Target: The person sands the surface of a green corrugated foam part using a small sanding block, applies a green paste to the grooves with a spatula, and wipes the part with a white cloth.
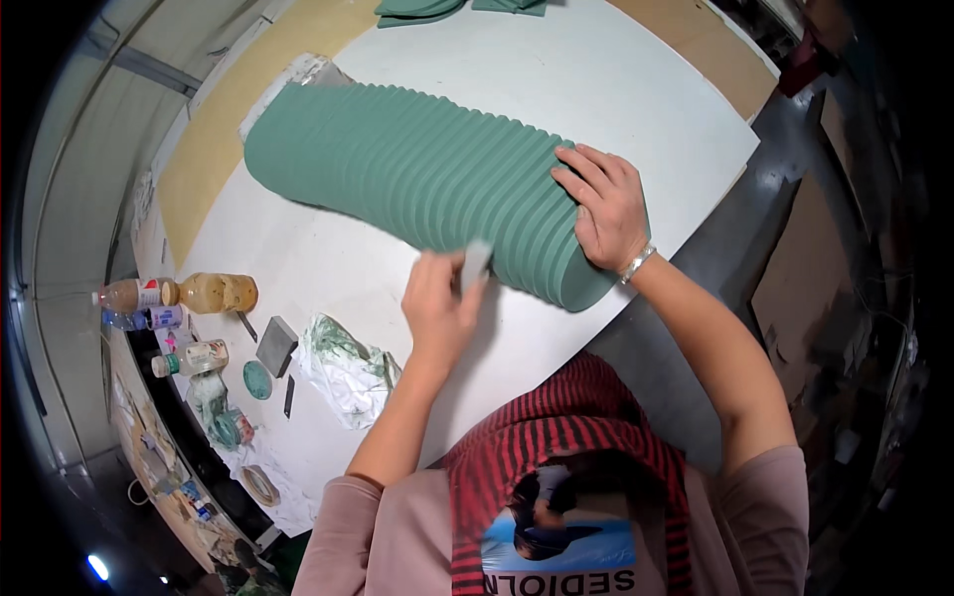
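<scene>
A long row of green oval plates, packed face to face, lies slantwise across the white tabletop. Over its near right end my right hand is spread, the fingers stretched along the upper edges and the thumb lower down. My left hand is closed on a small light grey flat piece, held up beside the row's near side. Motion blurs that piece, and I cannot tell its exact kind or whether it touches the plates.
Left of my left arm lie a crumpled, green-stained white bag, a grey block and a green round piece. Several bottles lie or stand by the left edge, above a tape roll. More green pieces sit at the far edge.
</scene>
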`<state>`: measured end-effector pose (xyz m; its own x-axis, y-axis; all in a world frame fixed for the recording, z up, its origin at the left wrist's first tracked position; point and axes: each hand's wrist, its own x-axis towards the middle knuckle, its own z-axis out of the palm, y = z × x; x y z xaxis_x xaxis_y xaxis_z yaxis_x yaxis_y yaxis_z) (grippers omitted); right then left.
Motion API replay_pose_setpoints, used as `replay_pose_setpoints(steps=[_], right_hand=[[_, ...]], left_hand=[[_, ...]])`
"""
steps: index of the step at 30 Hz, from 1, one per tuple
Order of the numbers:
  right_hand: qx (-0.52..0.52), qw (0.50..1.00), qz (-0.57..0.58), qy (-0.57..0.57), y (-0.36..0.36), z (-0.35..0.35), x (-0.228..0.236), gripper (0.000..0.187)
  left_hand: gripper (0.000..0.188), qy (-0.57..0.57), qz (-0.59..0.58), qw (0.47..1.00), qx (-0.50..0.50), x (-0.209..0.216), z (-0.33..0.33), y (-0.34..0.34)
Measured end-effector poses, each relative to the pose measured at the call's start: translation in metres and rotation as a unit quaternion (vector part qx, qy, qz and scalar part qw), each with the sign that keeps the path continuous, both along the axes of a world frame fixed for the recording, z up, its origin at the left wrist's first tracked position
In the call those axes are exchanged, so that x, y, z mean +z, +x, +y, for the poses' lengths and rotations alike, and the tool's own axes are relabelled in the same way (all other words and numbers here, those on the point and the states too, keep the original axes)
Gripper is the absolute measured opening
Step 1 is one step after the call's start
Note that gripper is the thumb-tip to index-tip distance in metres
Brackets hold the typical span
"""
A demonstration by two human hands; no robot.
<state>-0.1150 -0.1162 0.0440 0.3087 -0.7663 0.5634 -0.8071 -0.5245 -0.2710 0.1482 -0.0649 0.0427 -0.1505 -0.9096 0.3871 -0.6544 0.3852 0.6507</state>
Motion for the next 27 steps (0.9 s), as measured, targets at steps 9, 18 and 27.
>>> replay_pose_setpoints(steps=[9, 18, 27], right_hand=[[0.009, 1.0, 0.013, -0.01, 0.0, -0.002, 0.006, 0.047], [0.022, 0.999, 0.011, -0.022, 0.003, 0.0, 0.008, 0.047], [0.021, 0.999, 0.043, -0.006, 0.009, -0.004, -0.003, 0.052]], left_hand=[[0.024, -0.037, 0.071, 0.993, 0.083, 0.007, -0.027, 0.004], [0.025, 0.021, 0.105, 0.988, 0.109, -0.007, 0.002, 0.01], [0.03, 0.217, 0.238, 0.936, 0.141, -0.009, 0.043, 0.049]])
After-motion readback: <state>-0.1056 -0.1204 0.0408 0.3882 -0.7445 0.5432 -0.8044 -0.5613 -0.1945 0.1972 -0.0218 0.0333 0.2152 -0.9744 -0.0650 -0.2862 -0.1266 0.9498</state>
